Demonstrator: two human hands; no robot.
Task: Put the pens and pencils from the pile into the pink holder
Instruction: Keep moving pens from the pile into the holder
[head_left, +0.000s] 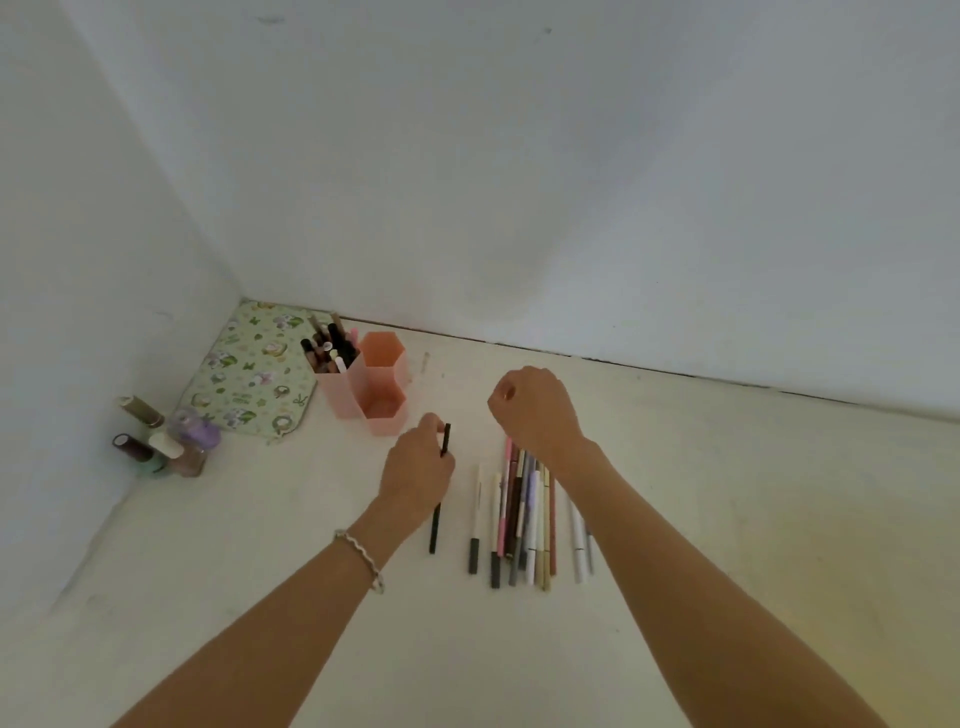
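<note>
The pink holder (383, 387) has three hexagonal tubes and stands near the back wall. Its left tube is packed with several pens; the other two look empty. A pile of pens and pencils (522, 512) lies in a row on the white surface, right of centre. My left hand (415, 470) pinches a long black pen (439, 499) near its top end, just in front of the holder. My right hand (535, 408) hovers above the far end of the pile, fingers curled, with nothing seen in it.
A floral-patterned mat (249, 374) lies in the back left corner. Several small bottles (166, 436) stand by the left wall. One thin pale stick (425, 362) lies right of the holder. White walls close the left and back sides.
</note>
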